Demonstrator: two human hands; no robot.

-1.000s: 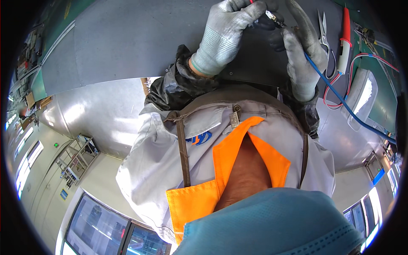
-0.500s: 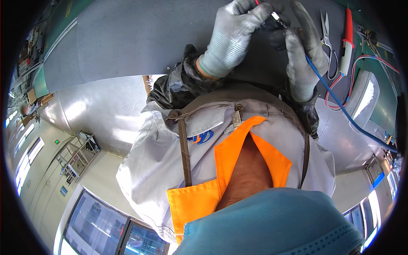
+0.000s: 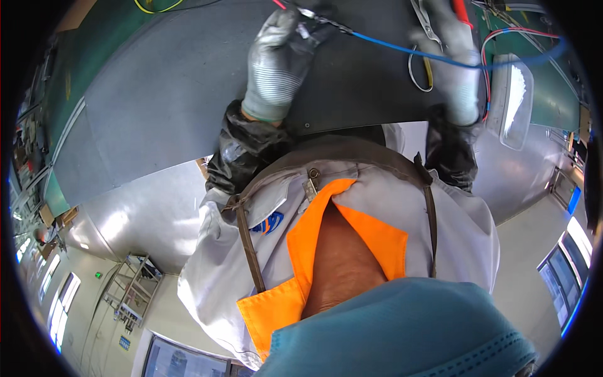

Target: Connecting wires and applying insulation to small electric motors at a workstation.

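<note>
Near the upper edge my left hand (image 3: 276,63), in a grey-white work glove, is closed around a wire joint with a short red end (image 3: 279,4) and a dark, shiny middle. From that joint a blue wire (image 3: 402,55) runs right, sagging across the front of my right hand. My gloved right hand (image 3: 457,69) is smeared by motion and lies beside the scissors (image 3: 425,24) and a red-handled tool (image 3: 462,12). Whether its fingers touch either tool I cannot tell.
A dark grey mat (image 3: 176,88) covers the table. At right lie red and grey wires (image 3: 487,56) and a clear plastic tray (image 3: 514,103). A yellow wire (image 3: 154,10) curves at the far left. Green table surface (image 3: 556,103) shows at the right.
Both hands were together at the joint. My right hand has let go and moved right to the scissors, while my left keeps the wire. The view has shifted too.
</note>
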